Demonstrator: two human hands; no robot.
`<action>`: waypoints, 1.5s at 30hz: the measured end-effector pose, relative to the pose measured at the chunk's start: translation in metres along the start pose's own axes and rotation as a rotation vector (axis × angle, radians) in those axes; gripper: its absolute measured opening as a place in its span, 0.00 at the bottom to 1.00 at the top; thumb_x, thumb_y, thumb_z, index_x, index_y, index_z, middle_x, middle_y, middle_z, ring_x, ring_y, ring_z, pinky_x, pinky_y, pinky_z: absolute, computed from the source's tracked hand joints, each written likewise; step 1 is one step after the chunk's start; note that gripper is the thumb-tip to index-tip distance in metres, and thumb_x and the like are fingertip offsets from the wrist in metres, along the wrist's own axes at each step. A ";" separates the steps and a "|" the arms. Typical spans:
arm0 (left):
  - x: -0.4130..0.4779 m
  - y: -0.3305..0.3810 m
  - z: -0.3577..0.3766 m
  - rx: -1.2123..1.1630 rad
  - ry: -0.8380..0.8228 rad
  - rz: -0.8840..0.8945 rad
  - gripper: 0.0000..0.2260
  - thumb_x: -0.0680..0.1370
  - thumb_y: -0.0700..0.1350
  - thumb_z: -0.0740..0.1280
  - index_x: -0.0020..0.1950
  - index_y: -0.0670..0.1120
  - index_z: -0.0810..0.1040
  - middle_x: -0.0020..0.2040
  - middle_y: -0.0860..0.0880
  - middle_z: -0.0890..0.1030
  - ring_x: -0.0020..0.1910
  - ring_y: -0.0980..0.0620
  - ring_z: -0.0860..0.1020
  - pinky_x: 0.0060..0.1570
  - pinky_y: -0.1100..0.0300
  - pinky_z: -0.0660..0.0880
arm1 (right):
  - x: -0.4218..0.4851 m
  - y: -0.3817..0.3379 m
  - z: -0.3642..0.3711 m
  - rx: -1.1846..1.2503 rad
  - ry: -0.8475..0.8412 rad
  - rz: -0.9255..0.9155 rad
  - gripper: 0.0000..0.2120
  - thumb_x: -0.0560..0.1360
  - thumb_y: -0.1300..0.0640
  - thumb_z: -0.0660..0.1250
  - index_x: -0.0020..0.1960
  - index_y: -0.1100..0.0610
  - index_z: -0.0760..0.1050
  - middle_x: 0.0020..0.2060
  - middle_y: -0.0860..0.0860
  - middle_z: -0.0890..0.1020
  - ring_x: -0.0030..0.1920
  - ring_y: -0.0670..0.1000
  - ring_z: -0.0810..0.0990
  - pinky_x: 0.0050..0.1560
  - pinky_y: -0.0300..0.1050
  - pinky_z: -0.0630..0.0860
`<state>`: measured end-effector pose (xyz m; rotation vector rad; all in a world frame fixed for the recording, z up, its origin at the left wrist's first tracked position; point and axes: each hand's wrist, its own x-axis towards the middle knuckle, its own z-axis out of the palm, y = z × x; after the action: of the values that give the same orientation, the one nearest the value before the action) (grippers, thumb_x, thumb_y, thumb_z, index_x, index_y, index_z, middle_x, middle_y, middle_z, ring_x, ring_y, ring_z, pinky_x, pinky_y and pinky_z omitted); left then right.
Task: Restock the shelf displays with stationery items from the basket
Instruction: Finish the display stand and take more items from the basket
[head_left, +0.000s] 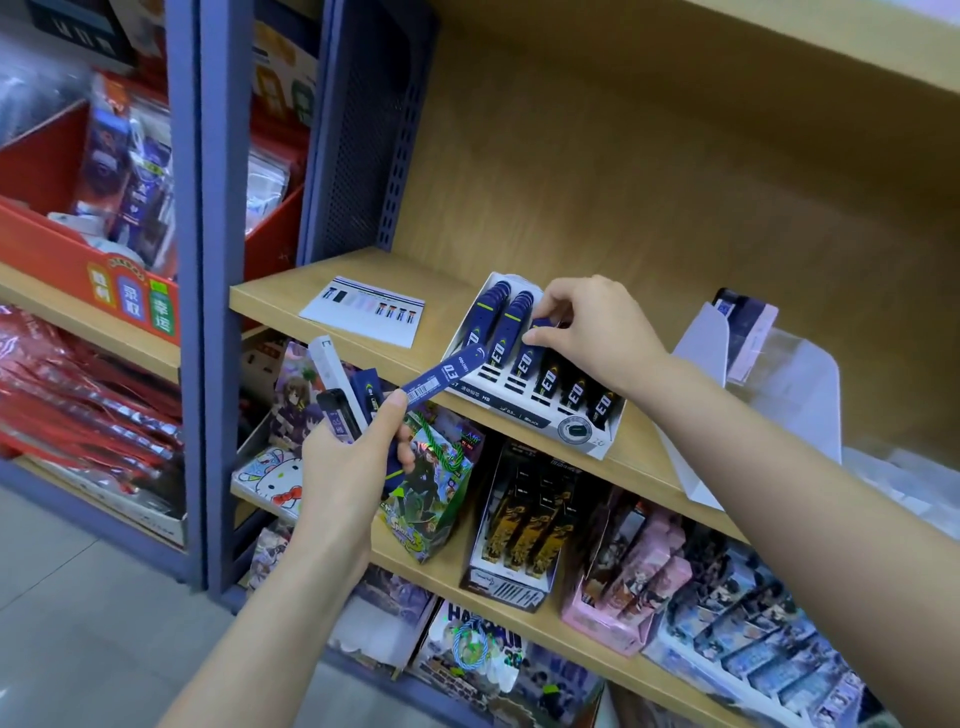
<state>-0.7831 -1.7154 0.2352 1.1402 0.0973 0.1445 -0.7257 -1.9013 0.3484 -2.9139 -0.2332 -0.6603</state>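
Observation:
A white display box (592, 441) of blue and black lead-refill cases stands on the wooden shelf (291, 291). My right hand (587, 332) pinches a blue case (543, 325) at the third row of the box. My left hand (348, 457) is below the shelf edge and grips a bundle of several cases (343, 395). One blue case (447, 374) sticks out from its thumb toward the box. The basket is out of view.
A white printed card (363, 309) lies flat on the shelf left of the box. A clear empty display stand (769, 395) sits to the right. Lower shelves hold gift bags (436, 488) and boxed stationery. A red bin (78, 249) fills the left unit.

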 end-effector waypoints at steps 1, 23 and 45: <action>0.000 -0.001 0.000 0.004 0.001 0.002 0.11 0.78 0.47 0.66 0.37 0.44 0.74 0.27 0.49 0.73 0.24 0.55 0.71 0.35 0.64 0.73 | 0.001 -0.001 0.000 -0.001 -0.011 0.007 0.07 0.70 0.53 0.74 0.42 0.53 0.77 0.35 0.45 0.78 0.45 0.51 0.76 0.47 0.47 0.72; -0.006 0.002 -0.002 0.152 -0.060 0.195 0.09 0.76 0.46 0.68 0.40 0.42 0.77 0.28 0.49 0.77 0.28 0.55 0.72 0.38 0.56 0.73 | -0.056 -0.056 -0.003 0.993 -0.257 0.469 0.09 0.78 0.56 0.65 0.45 0.61 0.72 0.34 0.56 0.80 0.31 0.46 0.81 0.35 0.37 0.81; -0.003 -0.002 0.001 0.064 -0.206 -0.058 0.11 0.79 0.49 0.65 0.37 0.50 0.78 0.35 0.39 0.74 0.26 0.51 0.66 0.36 0.53 0.65 | -0.024 -0.009 -0.012 0.245 0.168 0.057 0.05 0.77 0.60 0.66 0.51 0.54 0.80 0.37 0.42 0.77 0.38 0.36 0.75 0.43 0.25 0.69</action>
<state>-0.7855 -1.7177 0.2336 1.2088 -0.0488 -0.0281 -0.7538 -1.8973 0.3494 -2.6061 -0.1949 -0.8012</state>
